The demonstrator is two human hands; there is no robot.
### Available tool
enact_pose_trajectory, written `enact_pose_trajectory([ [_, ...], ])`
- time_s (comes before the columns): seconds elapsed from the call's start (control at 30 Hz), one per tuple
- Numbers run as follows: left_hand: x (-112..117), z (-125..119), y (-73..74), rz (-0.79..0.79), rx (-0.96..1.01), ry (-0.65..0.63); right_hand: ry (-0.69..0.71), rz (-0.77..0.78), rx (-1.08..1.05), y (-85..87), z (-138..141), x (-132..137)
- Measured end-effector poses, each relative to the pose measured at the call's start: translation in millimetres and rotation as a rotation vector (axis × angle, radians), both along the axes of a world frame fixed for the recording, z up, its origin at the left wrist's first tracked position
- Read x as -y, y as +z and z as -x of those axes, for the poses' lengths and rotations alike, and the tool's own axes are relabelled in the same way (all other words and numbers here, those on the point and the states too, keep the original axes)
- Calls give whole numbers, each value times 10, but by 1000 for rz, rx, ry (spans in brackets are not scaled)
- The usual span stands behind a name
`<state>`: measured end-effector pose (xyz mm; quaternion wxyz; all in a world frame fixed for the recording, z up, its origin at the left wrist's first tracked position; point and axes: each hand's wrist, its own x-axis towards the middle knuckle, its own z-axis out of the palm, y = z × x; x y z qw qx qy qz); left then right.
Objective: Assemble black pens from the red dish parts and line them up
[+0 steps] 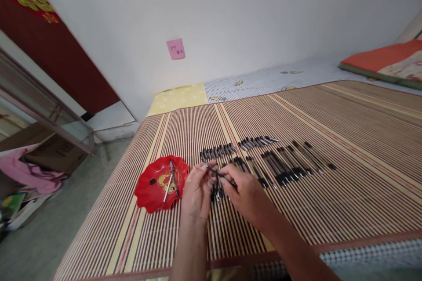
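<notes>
My left hand (197,191) and my right hand (244,193) meet over a striped bamboo mat (329,193). Both are pinched on one thin black pen (216,172) held between them, left fingers at its tip, right fingers along its body. Under and beyond my hands lie rows of black pens and pen parts (283,162), with short caps (217,153) in a row farther back. A red scalloped plate (148,193) sits just left of my left hand and holds a pen, a white refill and a small black cap.
The mat covers a bed against a white wall bearing a pink sticky note (176,48). An orange folded quilt (385,59) lies at the far right. Cardboard boxes and pink cloth (29,171) sit on the floor to the left, below a dark red cabinet.
</notes>
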<state>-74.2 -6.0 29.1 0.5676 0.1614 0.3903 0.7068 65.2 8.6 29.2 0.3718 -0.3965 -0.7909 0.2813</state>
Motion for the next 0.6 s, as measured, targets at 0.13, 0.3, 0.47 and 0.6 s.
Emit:
enact_pose_trajectory([
  [0.13,-25,40,-38,16,-119,33,4,96,-63,-17,9,-16],
  [0.3,-12,100,3,-58,-219,-32,133,417,-298,-29,40,-29],
  [0.47,41,102,105,-66,-227,-101,187,507,-420,-62,131,9],
  [0.6,53,110,120,-35,-274,-135,208,487,-408,-59,151,23],
])
